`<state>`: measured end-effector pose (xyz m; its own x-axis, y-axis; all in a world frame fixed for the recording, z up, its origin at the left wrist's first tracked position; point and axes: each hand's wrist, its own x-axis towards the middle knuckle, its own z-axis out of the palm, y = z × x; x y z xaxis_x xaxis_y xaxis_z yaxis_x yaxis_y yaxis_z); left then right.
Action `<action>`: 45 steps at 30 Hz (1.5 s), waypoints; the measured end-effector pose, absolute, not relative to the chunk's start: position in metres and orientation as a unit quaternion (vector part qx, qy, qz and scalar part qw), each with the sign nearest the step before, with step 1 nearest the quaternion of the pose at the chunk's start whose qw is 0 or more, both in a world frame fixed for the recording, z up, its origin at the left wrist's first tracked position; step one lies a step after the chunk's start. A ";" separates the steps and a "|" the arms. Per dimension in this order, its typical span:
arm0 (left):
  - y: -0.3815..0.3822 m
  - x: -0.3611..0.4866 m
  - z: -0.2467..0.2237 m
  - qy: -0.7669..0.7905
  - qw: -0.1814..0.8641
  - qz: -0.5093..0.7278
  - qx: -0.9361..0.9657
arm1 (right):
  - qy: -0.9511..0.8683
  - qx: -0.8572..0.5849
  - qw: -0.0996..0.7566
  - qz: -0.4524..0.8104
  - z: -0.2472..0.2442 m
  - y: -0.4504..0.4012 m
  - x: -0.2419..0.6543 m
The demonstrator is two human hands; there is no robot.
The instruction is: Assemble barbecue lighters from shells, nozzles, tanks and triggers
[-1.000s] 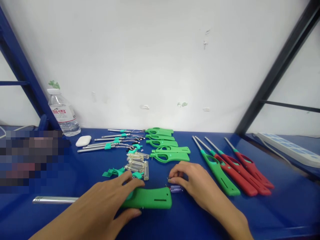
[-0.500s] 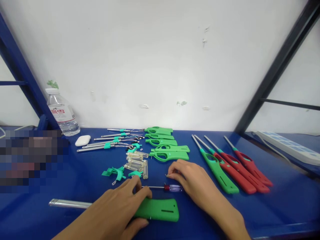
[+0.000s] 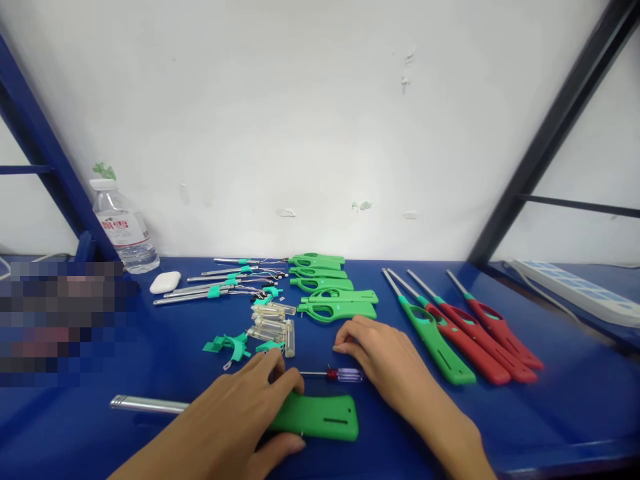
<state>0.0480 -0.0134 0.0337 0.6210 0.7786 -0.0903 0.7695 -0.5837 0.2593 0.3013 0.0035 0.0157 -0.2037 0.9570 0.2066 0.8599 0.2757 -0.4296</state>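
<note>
My left hand (image 3: 240,407) is closed around a green utility lighter (image 3: 320,417) lying on the blue table, its metal tube (image 3: 147,404) pointing left. The palm and fingers cover the lighter's middle. My right hand (image 3: 387,360) has thumb and forefinger pinched together over the table; whether a tiny piece sits between them is hidden. Between the hands lies a screwdriver (image 3: 347,375) with a clear purple handle, its tip hidden behind my left fingers. Beyond it are clear fuel tanks (image 3: 273,327) in a pile and loose teal plastic parts (image 3: 235,347).
Green half shells (image 3: 337,311) lie in a row at the back, with metal tubes and wires (image 3: 200,293) to their left. Red lighters (image 3: 480,340) and a green lighter (image 3: 440,347) lie right. A water bottle (image 3: 125,230), white case (image 3: 165,283) and power strip (image 3: 575,290) stand farther out.
The tiny metal piece that showed at my right fingertips is out of sight now. The lighter's tube has shifted slightly right. Both hands stay nearly in place.
</note>
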 end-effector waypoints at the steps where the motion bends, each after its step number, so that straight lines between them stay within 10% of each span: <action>1: -0.013 0.049 0.033 0.433 0.134 0.027 0.891 | -0.768 -0.591 0.222 0.110 0.016 0.003 0.302; 45: -0.009 0.044 0.030 0.412 0.169 0.047 0.894 | -0.812 -0.538 0.177 0.144 0.022 -0.028 0.301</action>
